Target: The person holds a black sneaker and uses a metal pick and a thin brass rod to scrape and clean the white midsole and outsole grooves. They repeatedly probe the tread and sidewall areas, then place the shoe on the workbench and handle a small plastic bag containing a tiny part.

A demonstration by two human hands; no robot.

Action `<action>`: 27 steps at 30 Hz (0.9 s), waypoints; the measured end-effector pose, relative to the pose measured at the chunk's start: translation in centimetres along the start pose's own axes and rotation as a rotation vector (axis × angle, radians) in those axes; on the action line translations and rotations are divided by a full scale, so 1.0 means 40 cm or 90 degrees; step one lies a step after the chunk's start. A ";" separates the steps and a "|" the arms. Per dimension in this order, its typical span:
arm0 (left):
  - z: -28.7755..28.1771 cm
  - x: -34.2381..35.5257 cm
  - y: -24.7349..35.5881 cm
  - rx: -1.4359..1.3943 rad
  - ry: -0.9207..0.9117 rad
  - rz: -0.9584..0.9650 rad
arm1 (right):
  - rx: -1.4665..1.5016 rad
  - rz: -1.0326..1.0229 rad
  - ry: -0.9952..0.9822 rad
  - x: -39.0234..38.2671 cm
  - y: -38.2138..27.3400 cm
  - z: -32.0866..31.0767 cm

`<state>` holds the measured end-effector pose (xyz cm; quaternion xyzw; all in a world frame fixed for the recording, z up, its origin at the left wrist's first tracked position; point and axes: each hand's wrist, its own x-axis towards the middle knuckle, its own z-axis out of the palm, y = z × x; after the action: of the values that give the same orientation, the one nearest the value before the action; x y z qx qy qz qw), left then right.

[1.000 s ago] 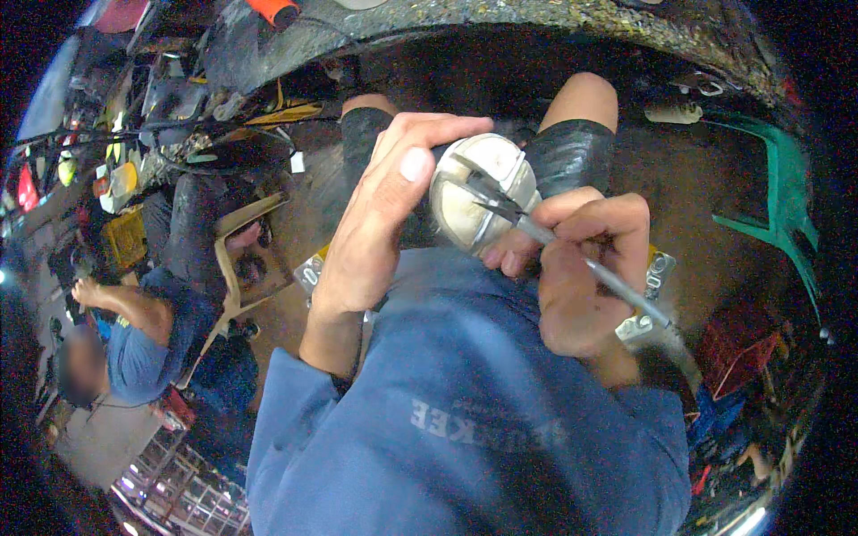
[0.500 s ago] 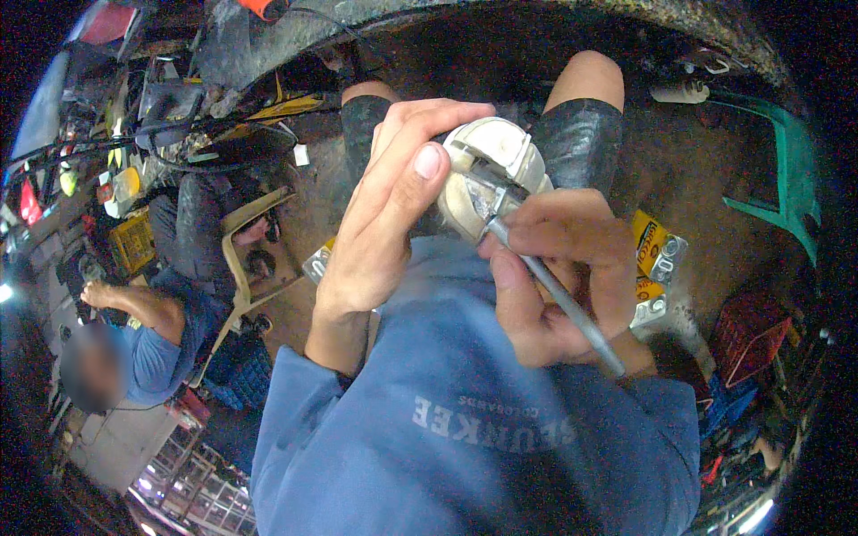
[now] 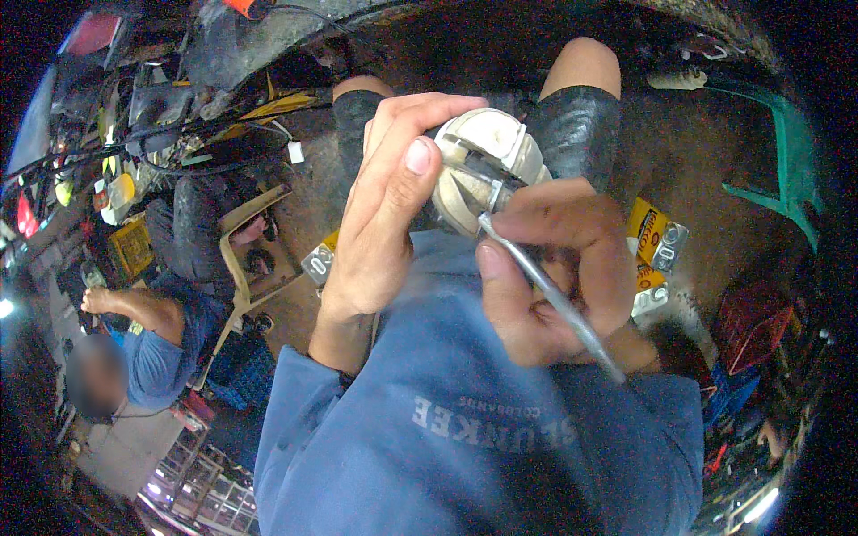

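Observation:
Above my lap, my left hand (image 3: 391, 192) is wrapped round the far left side of a rounded cream-white part (image 3: 493, 134) with dark slots and a gap across it; I cannot make out its exact kind. Its thumb lies along the near left edge of the part. My right hand (image 3: 563, 268) pinches a slim grey metal rod (image 3: 572, 314) between thumb and fingers. The rod slants from lower right to upper left, its tip at the part's near edge. Beside that tip, a small shiny metal piece (image 3: 497, 190) shows in the gap. My right fingers hide some of the part's right side.
On the left, another person (image 3: 161, 357) sits beside a beige chair (image 3: 234, 259). A green plastic frame (image 3: 791, 170) and a red crate (image 3: 755, 326) stand at right. Yellow-and-silver pieces (image 3: 657, 246) lie by my right hand. Cables and clutter fill the far left.
The rod's tip has shifted slightly left and out of the gap to the part's near edge. My right hand has tilted with it; my left hand keeps its hold.

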<state>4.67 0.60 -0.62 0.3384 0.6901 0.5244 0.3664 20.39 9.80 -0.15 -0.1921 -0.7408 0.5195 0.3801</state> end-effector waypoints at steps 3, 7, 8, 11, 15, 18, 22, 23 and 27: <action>0.005 -0.002 0.004 -0.008 0.005 0.000 | -0.016 -0.044 -0.025 0.009 0.009 -0.003; 0.005 0.001 0.005 0.018 0.002 0.009 | -0.006 -0.056 -0.029 0.012 0.013 -0.003; 0.005 0.001 0.005 0.021 0.003 0.012 | -0.014 -0.055 -0.021 0.010 0.011 0.000; 0.005 0.000 0.004 0.029 0.004 0.013 | -0.029 -0.067 -0.011 0.010 0.012 0.005; 0.005 0.000 0.003 0.029 0.006 0.014 | -0.022 -0.083 -0.011 0.013 0.015 0.007; 0.006 0.003 0.000 0.039 0.010 0.035 | -0.032 -0.090 -0.015 0.014 0.012 0.005; 0.009 -0.001 0.002 0.027 0.011 0.022 | -0.040 -0.077 -0.024 0.014 0.008 0.002; 0.010 -0.002 0.002 0.021 0.011 0.015 | -0.043 -0.067 -0.027 0.013 0.005 0.002; 0.010 0.000 0.001 0.020 0.011 0.022 | -0.069 -0.084 -0.015 0.016 0.006 0.009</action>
<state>5.01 0.82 -0.65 0.3515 0.6954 0.5227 0.3459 19.68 10.08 -0.20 -0.1567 -0.7833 0.4545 0.3940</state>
